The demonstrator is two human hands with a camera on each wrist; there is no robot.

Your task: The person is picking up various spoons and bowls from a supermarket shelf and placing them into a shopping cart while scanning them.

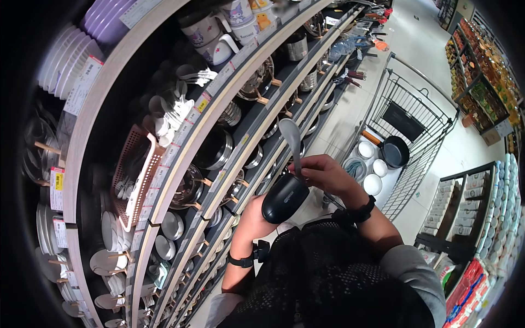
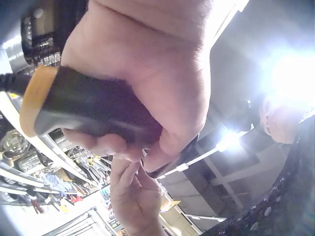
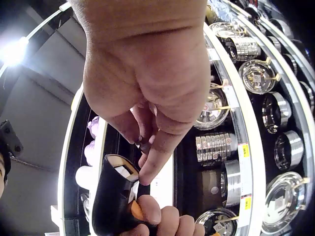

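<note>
A person holds a black scanner [image 1: 285, 198] and a grey spoon [image 1: 290, 136] in front of shop shelves.

The left hand [image 1: 257, 213] has its fingers curled around the scanner's handle. The right hand [image 1: 327, 174], at 2 o'clock from the scanner, pinches the spoon's handle just above it, bowl up. Shelves [image 1: 229, 117] of metal pots curve at 10 o'clock; a shopping cart [image 1: 407, 117] stands at 2 o'clock.

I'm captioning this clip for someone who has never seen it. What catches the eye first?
At centre, the left hand grips a black scanner while the right hand pinches a grey spoon upright above it. Left of them run shelves of metal pans; to the right stands a shopping cart holding bowls and a pan.
</note>
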